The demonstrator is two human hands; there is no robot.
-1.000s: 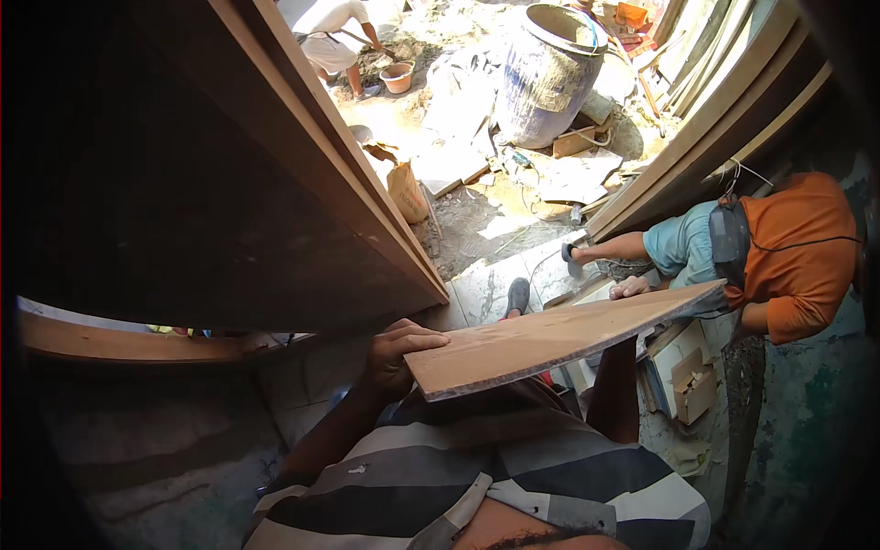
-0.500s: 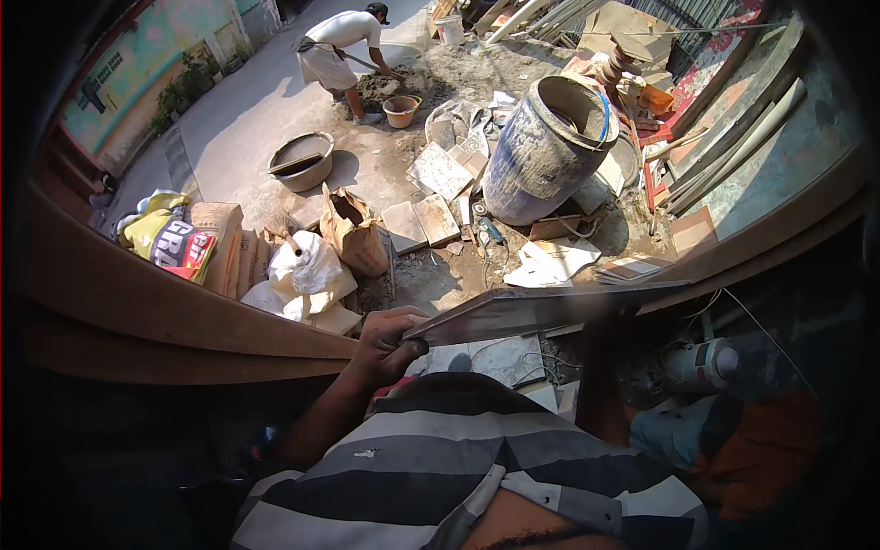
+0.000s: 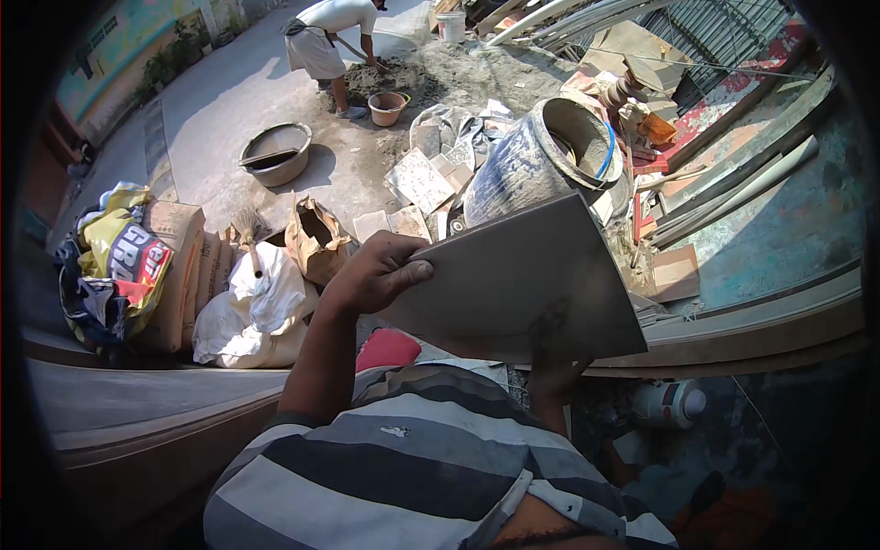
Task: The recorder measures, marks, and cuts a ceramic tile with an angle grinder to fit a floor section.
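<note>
A large flat grey-brown tile [image 3: 513,284] is tilted in front of my chest, its broad face toward me. My left hand [image 3: 380,272] grips its left edge, the thumb on the near face and the fingers bent over the far side. Along the lower edge, toward the right, my right hand [image 3: 555,365] holds the tile from below. That hand lies in shadow, and its fingers are hard to make out. A dark patch above it on the tile looks like its reflection.
Beyond the tile stands a cement-smeared drum [image 3: 522,156]. Paper sacks [image 3: 316,238], a white sack [image 3: 266,312] and a round tub [image 3: 277,156] are on the left. Farther off, a person [image 3: 328,46] bends with a long-handled tool beside a bucket [image 3: 387,108]. Pipes [image 3: 752,192] lie at right.
The tile has tipped from nearly edge-on to showing its broad face. Both hands have stayed on it. My view has shifted, so the sacks and tub appear farther left.
</note>
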